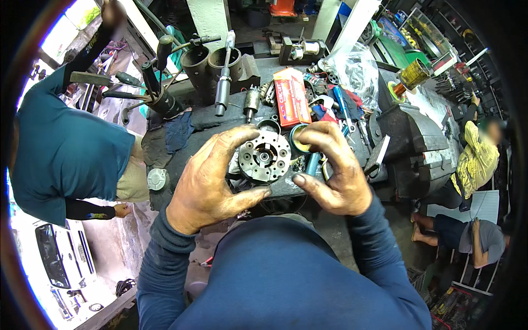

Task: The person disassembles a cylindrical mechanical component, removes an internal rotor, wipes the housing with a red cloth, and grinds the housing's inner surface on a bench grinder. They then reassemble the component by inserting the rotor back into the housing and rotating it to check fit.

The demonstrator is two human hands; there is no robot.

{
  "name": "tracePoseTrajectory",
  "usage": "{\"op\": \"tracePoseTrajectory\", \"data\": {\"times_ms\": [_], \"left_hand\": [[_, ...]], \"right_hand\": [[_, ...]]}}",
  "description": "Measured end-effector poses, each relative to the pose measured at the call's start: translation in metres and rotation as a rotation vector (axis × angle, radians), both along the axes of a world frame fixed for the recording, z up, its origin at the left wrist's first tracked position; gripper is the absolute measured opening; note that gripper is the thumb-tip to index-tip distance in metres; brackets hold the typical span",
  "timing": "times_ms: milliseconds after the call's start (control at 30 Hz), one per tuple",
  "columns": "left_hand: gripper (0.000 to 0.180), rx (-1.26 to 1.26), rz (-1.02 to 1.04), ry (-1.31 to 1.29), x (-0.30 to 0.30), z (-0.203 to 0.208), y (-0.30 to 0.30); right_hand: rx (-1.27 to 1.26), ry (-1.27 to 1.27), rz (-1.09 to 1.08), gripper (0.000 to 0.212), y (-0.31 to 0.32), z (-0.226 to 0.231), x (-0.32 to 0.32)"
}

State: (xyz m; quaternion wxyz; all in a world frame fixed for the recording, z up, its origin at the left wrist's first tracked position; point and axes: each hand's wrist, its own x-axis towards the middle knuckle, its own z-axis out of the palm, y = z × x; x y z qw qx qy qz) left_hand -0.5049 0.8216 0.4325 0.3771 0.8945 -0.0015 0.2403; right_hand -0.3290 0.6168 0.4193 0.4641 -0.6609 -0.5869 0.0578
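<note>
On the dark workbench [192, 146] in front of me lies a round metal part [264, 156] with a ring of holes and a hollow, slotted centre. My left hand [212, 179] is curved at its left side, thumb and fingers apart, with nothing in its grasp. Opposite it, my right hand [338, 170] is also curved and open. Its fingers are near a round tin [300, 137] with yellowish contents, and a small blue cylinder [313, 164] lies beside its thumb. Whether the left fingertips touch the metal part, I cannot tell.
Behind the part are a red and white box [291, 98], a small motor-like cylinder [251, 104], wrenches [344, 107] and two metal cylinders [196, 65]. A vise [300, 50] stands farther back. One person [74, 143] is at the left; others are at the right.
</note>
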Motion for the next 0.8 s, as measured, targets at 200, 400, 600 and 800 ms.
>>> {"op": "tracePoseTrajectory", "data": {"times_ms": [200,400,600,800], "left_hand": [[0.058,0.094,-0.023,0.033,0.005,0.003,0.0],[0.052,0.098,-0.047,0.074,0.006,0.008,0.005],[0.051,0.435,-0.028,0.053,0.003,0.006,0.008],[0.051,0.331,0.024,0.103,-0.002,0.01,0.0]], "right_hand": [[-0.274,-0.228,0.252,0.046,0.015,0.03,0.012],[-0.371,-0.257,0.326,0.044,0.033,0.037,0.021],[-0.297,-0.423,0.377,0.04,0.038,0.038,0.023],[-0.311,-0.424,0.381,0.036,0.039,0.039,0.022]]}}
